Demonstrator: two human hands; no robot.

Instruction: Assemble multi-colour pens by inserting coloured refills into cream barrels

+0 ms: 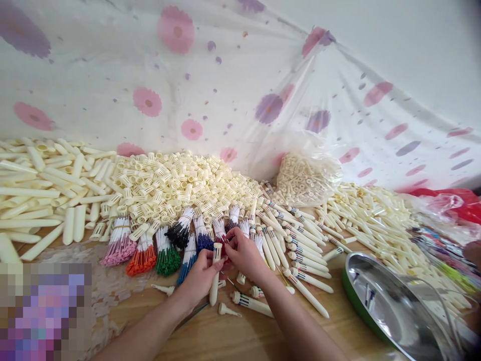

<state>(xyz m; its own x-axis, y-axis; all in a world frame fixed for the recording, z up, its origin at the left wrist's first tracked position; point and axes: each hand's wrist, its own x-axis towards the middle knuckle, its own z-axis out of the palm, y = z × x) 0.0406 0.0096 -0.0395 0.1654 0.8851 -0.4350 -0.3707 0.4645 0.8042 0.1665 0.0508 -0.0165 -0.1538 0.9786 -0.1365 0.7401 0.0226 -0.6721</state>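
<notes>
My left hand (203,275) is closed round a cream multicolour pen (214,293), held nearly upright with its slotted end at the top. Just beside it, my right hand (243,253) is closed in a pinch, with red refill tips showing at its fingertips; how many it grips is hidden. Behind both hands stand banded bundles of white-stemmed pen refills: pink (118,243), orange (142,256), green (167,255), black (182,229), light blue (189,255) and dark blue (203,235). A pen with coloured sliders (251,304) and a cream pointed tip (228,310) lie below the hands.
Slotted cream sleeves (180,180) are heaped at the back, with cream tubes (37,200) to the left. Pens with sliders (306,245) lie right of the hands. A clear bag of small parts (308,178) and a green-sided metal pan (398,316) stand at the right.
</notes>
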